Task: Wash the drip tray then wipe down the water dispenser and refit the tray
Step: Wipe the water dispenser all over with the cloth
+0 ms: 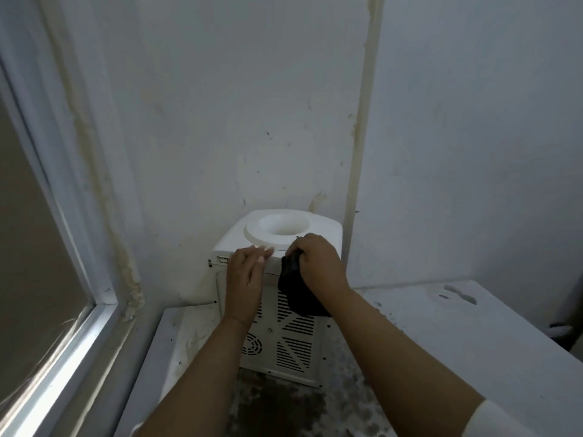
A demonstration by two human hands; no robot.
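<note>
A white countertop water dispenser [239, 234] stands in the corner with its vented back panel [293, 339] turned toward me and its round bottle well on top. My left hand [244, 279] lies flat with straight fingers against the upper rear edge. My right hand [318, 263] grips a black cloth [298, 294] at the dispenser's top rear corner, and the cloth hangs down over the back vents. The drip tray is not in view.
The dispenser sits on a stained white counter [441, 329] with a dark wet patch [277, 405] near me. Stained white walls [220, 121] close in behind and to the right. A white-framed window [63, 279] runs along the left.
</note>
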